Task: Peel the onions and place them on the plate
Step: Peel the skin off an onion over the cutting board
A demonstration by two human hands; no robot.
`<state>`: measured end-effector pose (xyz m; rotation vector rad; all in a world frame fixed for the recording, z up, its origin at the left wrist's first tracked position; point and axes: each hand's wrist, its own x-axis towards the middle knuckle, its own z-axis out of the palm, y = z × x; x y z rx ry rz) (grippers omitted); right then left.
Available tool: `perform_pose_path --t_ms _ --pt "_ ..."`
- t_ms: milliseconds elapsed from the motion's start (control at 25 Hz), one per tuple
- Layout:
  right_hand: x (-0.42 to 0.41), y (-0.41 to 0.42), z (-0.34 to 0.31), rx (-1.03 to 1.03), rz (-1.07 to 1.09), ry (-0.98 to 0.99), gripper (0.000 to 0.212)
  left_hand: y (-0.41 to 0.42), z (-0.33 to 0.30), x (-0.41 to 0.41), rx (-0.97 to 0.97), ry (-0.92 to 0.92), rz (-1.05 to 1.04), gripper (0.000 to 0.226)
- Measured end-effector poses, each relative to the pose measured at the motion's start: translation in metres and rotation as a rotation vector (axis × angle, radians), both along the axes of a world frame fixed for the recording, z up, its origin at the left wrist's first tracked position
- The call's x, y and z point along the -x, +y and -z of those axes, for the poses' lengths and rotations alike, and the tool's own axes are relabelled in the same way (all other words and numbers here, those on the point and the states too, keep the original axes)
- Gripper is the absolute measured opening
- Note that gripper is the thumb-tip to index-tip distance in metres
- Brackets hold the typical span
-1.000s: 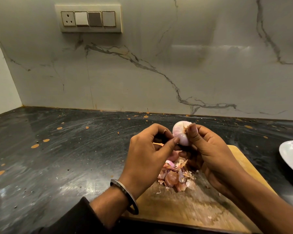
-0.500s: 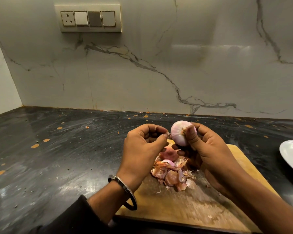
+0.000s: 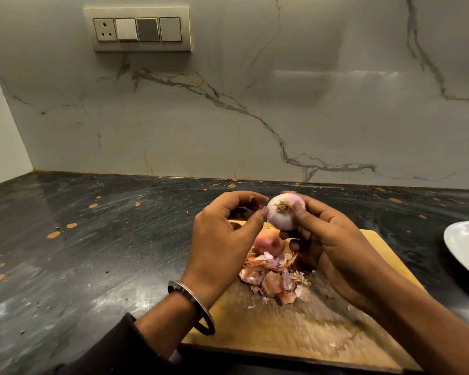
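The right hand [image 3: 333, 247] grasps a nearly bare onion [image 3: 283, 214] root-end up above the cutting board [image 3: 295, 331], while the left hand [image 3: 222, 239] pinches at its side — likely a last skin; the plate [image 3: 463, 247] waits at the surface's right edge — 1 unpeeled onion [image 3: 268, 243] lies by the peels [image 3: 274, 280].

The onion [image 3: 281, 215] is pale pink-white with a brown root tuft. The peels [image 3: 275, 280] are orange-pink. The bench [image 3: 92, 239] is black with orange spots, the wall [image 3: 255, 104] white with grey veins.
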<state>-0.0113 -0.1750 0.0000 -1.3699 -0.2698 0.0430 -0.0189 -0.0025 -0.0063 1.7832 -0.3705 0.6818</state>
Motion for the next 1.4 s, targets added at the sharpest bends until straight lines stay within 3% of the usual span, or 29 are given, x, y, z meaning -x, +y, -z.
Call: perform_pose_path --t_ms 160,560,840,1200,1400 --pt "0.002 -0.001 0.002 0.078 -0.056 -0.046 0.039 -0.003 -0.001 0.004 -0.125 -0.085 -0.010 0.028" --pt "0.003 -0.002 0.004 0.186 -0.011 -0.132 0.054 -0.002 0.003 0.004 -0.240 -0.154 -0.132 0.008" --pt "0.003 0.001 0.009 0.266 0.046 -0.251 0.057 -0.003 0.004 0.002 -0.196 -0.107 -0.176 0.007" --pt "0.000 -0.002 0.011 0.246 0.019 -0.280 0.056 -0.003 0.003 0.002 -0.006 0.031 -0.025 0.022" --pt "0.001 -0.001 0.012 0.325 0.083 -0.370 0.055 -0.005 0.000 0.007 -0.149 -0.033 -0.089 0.012"
